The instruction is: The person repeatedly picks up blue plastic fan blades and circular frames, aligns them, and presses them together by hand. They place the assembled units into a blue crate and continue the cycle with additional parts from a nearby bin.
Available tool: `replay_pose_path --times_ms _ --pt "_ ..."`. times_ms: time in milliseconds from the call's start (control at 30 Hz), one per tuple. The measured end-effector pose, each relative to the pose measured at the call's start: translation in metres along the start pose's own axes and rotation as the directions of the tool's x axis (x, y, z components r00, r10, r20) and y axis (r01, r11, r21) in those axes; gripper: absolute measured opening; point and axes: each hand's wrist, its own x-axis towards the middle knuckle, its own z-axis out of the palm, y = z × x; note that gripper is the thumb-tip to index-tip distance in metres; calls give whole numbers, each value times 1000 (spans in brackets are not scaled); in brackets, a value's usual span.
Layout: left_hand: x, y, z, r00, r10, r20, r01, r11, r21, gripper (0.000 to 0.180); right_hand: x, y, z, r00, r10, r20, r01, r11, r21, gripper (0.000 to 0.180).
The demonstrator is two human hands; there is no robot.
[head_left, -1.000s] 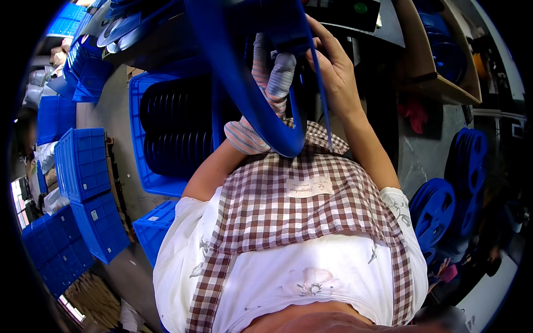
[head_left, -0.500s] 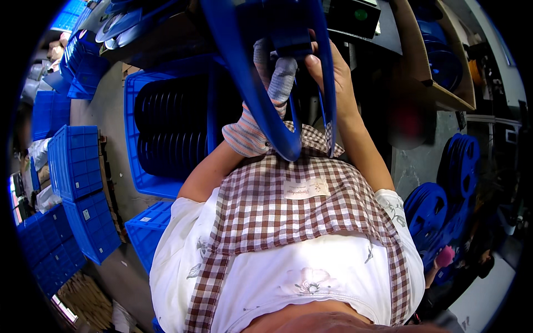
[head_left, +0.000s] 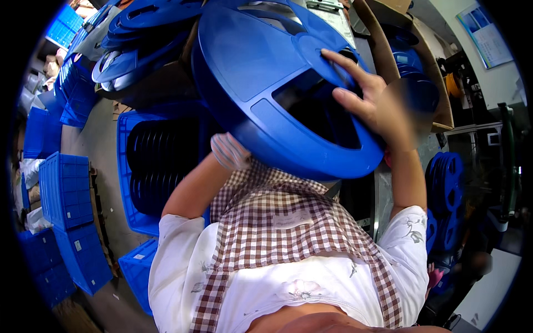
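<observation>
1. Large blue plastic reel [head_left: 261,72]: a round, flat disc with cut-out windows, held tilted in front of the person's chest, above the checked apron [head_left: 288,222]. It fills the upper middle of the view and hides part of what lies behind it.
2. Blue crate [head_left: 139,166]: stands on the floor to the person's left, below the reel, and holds rows of black discs [head_left: 161,161] standing on edge.
3. Stacked blue crates [head_left: 64,188]: set further left on the floor, well apart from the hands; more of them lie below, near the lower left rim.
4. Pile of blue reels [head_left: 144,28]: lies at the upper left, behind the held reel, on a brown surface.
5. Blue reels on edge [head_left: 449,194]: stand at the person's right, beside the right arm.
6. Right hand [head_left: 372,105]: bare, fingers spread and hooked over the edge of a window near the reel's hub, gripping the reel from its right side.
7. Left hand [head_left: 230,151]: in a striped knit glove, pressed against the lower left rim of the reel; its fingers are hidden behind the disc, so whether they close on the rim cannot be told. The two hands are apart, one on each side of the reel.
</observation>
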Motion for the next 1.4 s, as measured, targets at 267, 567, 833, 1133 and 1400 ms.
replay_pose_path --times_ms 267,567,833,1133,1400 --pt "163 53 -133 957 289 -7 -279 928 246 21 169 49 -62 987 -113 -111 41 858 -512 62" --pt "207 72 -132 961 120 -251 160 500 851 30 242 54 -55 990 94 -106 -131 890 -436 68" --pt "183 67 -150 909 75 411 -385 -231 894 34 221 49 -61 983 169 -78 -186 866 -464 69" --pt "64 58 -65 783 597 -173 117 131 984 60 64 134 -30 745 -106 -659 93 994 -54 74" --pt "77 35 -109 794 525 -307 405 -80 911 78 36 210 43 764 133 -632 -178 984 -9 78"
